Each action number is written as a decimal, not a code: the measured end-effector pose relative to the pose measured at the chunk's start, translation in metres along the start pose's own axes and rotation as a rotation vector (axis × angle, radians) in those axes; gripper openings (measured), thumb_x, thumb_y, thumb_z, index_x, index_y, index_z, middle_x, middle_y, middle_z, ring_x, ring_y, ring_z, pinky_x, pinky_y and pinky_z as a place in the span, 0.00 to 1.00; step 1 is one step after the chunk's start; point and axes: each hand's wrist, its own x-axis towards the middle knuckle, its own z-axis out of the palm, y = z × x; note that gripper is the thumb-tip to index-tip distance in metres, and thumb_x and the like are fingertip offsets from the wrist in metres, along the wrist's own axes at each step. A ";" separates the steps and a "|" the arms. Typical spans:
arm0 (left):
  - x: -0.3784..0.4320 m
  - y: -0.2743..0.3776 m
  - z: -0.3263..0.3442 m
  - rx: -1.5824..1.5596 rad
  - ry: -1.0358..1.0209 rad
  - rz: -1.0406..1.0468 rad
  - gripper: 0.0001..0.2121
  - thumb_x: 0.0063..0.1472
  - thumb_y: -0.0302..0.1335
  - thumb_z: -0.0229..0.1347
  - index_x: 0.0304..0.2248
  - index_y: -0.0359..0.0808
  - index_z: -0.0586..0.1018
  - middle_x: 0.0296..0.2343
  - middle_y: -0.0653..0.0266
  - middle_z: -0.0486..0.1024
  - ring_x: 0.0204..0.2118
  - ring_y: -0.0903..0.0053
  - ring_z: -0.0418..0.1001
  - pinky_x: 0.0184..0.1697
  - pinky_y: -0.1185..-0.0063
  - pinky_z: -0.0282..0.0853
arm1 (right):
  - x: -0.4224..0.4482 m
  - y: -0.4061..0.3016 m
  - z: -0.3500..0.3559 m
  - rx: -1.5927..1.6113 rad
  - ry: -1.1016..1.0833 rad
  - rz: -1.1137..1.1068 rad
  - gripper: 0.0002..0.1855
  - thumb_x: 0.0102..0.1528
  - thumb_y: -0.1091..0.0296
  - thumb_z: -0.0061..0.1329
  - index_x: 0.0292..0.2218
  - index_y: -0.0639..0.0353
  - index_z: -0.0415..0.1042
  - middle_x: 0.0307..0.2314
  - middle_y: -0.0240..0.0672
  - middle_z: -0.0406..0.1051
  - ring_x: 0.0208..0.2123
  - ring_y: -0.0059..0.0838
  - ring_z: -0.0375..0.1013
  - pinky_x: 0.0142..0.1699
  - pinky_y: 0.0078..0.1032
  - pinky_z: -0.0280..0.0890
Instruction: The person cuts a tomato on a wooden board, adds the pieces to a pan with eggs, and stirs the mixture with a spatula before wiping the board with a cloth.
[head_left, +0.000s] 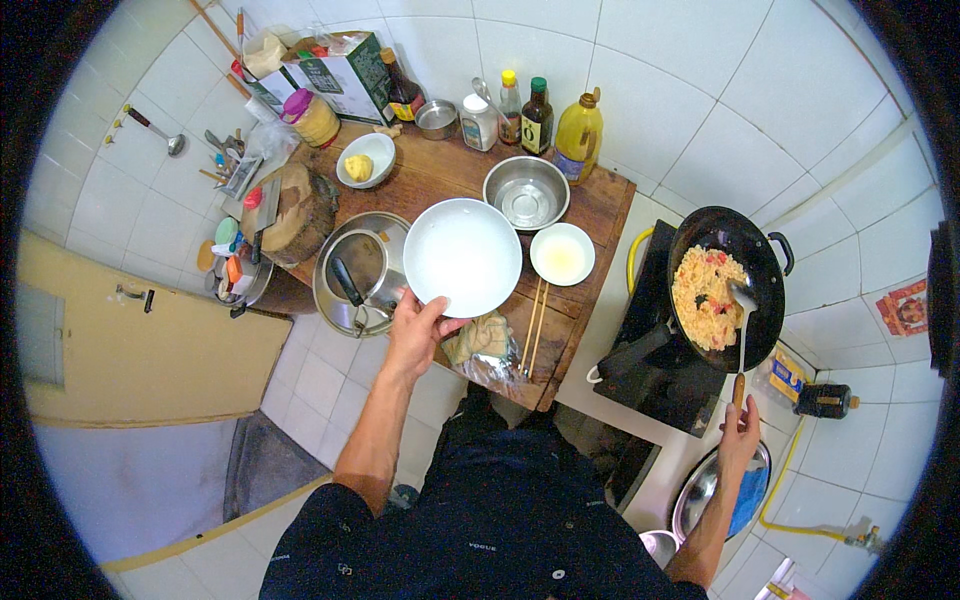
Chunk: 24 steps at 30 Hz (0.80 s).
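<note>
My left hand (420, 334) grips the rim of a white bowl or deep plate (463, 255), held above the wooden table with nothing in it. On the right, my right hand (739, 435) is closed around the wooden handle of a metal spatula (743, 300). The spatula's head rests in a black wok (766, 322) on the stove. Inside the wok lies fried rice (709, 296), orange-yellow with red and dark bits.
On the wooden table (592, 247) stand a steel bowl (526, 169), a small white bowl (562, 255), chopsticks (535, 330), a glass pot lid (326, 289) and several sauce bottles (536, 116). A cleaver (268, 206) lies on the round chopping block (296, 225).
</note>
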 end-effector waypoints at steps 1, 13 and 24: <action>-0.003 -0.001 -0.001 -0.004 -0.014 0.001 0.25 0.61 0.20 0.53 0.56 0.28 0.59 0.51 0.50 0.69 0.48 0.59 0.76 0.43 0.67 0.82 | -0.001 0.003 -0.001 0.000 -0.003 -0.004 0.30 0.60 0.60 0.54 0.60 0.59 0.64 0.33 0.35 0.72 0.26 0.21 0.69 0.32 0.21 0.66; 0.051 -0.076 -0.032 -0.154 0.081 -0.199 0.23 0.63 0.21 0.53 0.57 0.30 0.62 0.50 0.52 0.69 0.47 0.59 0.76 0.46 0.66 0.80 | 0.007 0.067 -0.026 -0.026 0.358 -0.165 0.25 0.64 0.58 0.48 0.57 0.64 0.67 0.46 0.44 0.73 0.43 0.29 0.73 0.51 0.24 0.66; 0.069 -0.102 -0.068 0.013 0.157 -0.280 0.23 0.65 0.33 0.57 0.50 0.22 0.67 0.45 0.51 0.73 0.43 0.65 0.78 0.41 0.74 0.81 | 0.014 0.016 -0.027 -0.016 0.370 -0.271 0.24 0.66 0.60 0.46 0.57 0.67 0.67 0.51 0.49 0.69 0.50 0.37 0.71 0.55 0.29 0.65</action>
